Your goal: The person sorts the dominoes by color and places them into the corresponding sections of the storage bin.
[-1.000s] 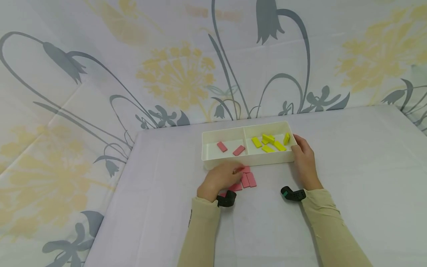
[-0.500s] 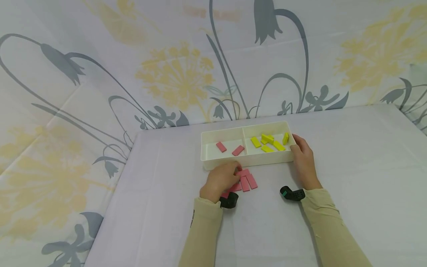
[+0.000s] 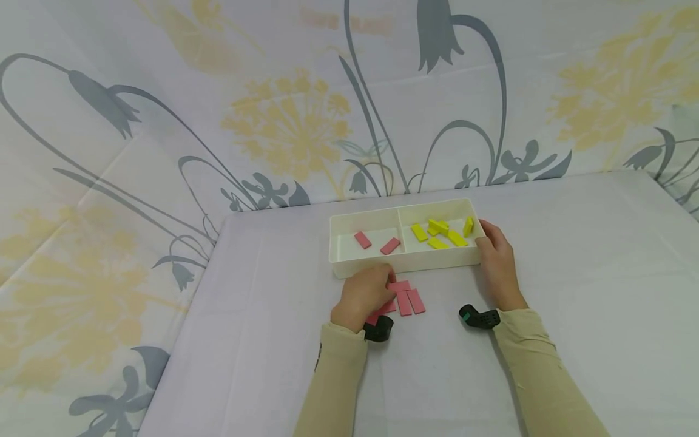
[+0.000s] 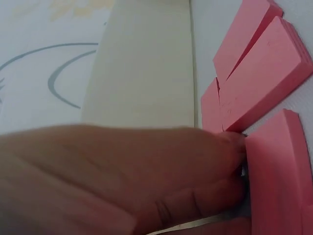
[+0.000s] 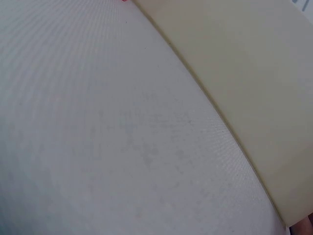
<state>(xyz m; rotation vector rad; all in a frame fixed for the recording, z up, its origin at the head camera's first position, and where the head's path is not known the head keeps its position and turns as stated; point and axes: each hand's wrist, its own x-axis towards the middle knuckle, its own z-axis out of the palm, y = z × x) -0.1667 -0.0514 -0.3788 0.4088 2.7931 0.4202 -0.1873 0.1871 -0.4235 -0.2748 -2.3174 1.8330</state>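
A white two-part tray [image 3: 405, 262] stands on the table. Its left part holds two pink blocks [image 3: 390, 246], its right part several yellow blocks [image 3: 439, 233]. Just in front of the tray, a few more pink blocks [image 3: 409, 300] lie on the cloth. My left hand [image 3: 390, 285] is curled over them, and its fingertips pinch the end of one pink block [image 4: 279, 171]; other pink blocks [image 4: 264, 83] lie beside it near the tray wall [image 4: 146, 63]. My right hand [image 3: 483, 241] grips the tray's right end, thumb at the rim.
A pale cloth covers the table [image 3: 590, 273]; a flowered curtain [image 3: 284, 121] hangs behind it. The table's left edge [image 3: 185, 315] runs diagonally. The right wrist view shows only the tray wall [image 5: 244, 73] and the cloth [image 5: 98, 147].
My left hand has drawn back slightly toward me, and the loose pink blocks have shifted a little with it. The right hand and the tray have stayed put.
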